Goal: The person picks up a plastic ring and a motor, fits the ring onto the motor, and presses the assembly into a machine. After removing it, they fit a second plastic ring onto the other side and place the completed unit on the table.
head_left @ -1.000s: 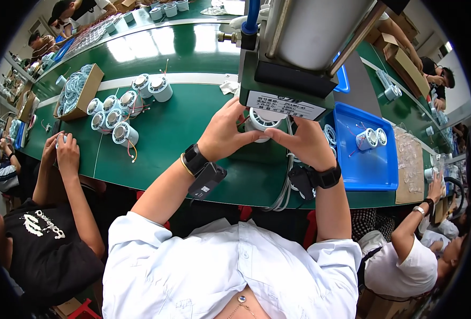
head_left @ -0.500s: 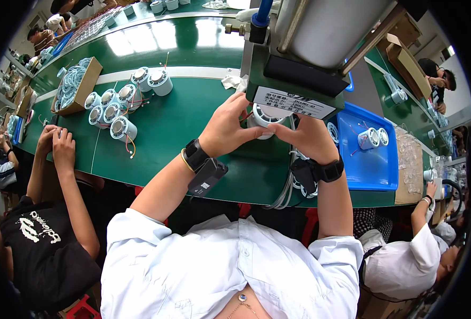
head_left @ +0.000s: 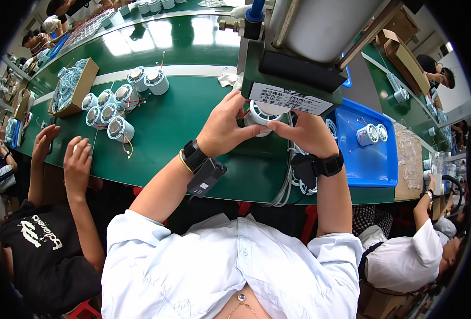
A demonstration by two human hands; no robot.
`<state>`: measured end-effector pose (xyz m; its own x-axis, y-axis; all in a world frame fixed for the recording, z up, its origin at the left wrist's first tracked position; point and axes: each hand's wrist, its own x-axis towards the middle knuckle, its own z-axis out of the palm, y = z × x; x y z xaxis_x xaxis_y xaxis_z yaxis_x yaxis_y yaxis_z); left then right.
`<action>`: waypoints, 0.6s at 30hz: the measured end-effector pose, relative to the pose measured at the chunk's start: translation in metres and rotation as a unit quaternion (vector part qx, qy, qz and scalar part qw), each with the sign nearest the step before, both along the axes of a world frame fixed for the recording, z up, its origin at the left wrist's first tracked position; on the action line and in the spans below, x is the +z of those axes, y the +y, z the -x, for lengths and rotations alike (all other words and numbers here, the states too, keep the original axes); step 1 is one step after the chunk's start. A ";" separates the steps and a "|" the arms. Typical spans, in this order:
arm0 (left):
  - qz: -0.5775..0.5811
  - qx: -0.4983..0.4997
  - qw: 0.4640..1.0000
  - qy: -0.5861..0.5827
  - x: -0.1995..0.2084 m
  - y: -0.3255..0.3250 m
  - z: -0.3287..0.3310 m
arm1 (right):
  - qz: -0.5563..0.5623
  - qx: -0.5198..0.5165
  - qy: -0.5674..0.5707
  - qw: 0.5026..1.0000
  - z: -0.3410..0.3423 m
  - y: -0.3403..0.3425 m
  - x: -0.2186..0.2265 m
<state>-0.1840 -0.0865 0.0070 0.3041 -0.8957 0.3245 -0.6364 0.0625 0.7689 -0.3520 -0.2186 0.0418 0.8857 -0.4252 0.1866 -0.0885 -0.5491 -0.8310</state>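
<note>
Beneath the head of a bench press (head_left: 294, 69) stands a round light-blue housing (head_left: 260, 118) with a slotted, ring-shaped top. My left hand (head_left: 226, 123) grips its left side, thumb along the near face. From the right, my right hand (head_left: 305, 134) holds it too, its thumb tip close to the left one. The press block covers part of the housing and the far fingers of my right hand. More ring-shaped light-blue parts (head_left: 305, 186) lie at the bench edge, partly behind my right wrist.
Several light-blue housings with wires (head_left: 108, 112) stand on the green bench at left, beside a cardboard box of blue rings (head_left: 89, 80). A blue tray (head_left: 371, 173) at right holds two housings. Grey cables (head_left: 283, 194) hang near my right wrist. A co-worker's hands (head_left: 77, 159) are at left.
My hands stay around the housing under the press, with little visible movement. At left, the co-worker's hands have come apart. The whole view has shifted slightly.
</note>
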 end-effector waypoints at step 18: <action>0.076 0.093 0.993 -0.019 -0.003 0.078 -0.028 | 0.286 -0.132 0.113 0.942 0.050 -0.033 -0.040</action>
<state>-0.1560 -0.0090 0.0044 0.4444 -0.7645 0.4669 -0.6768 0.0550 0.7342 -0.4022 -0.2511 0.0018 0.8077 -0.5232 0.2719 -0.4239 -0.8358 -0.3490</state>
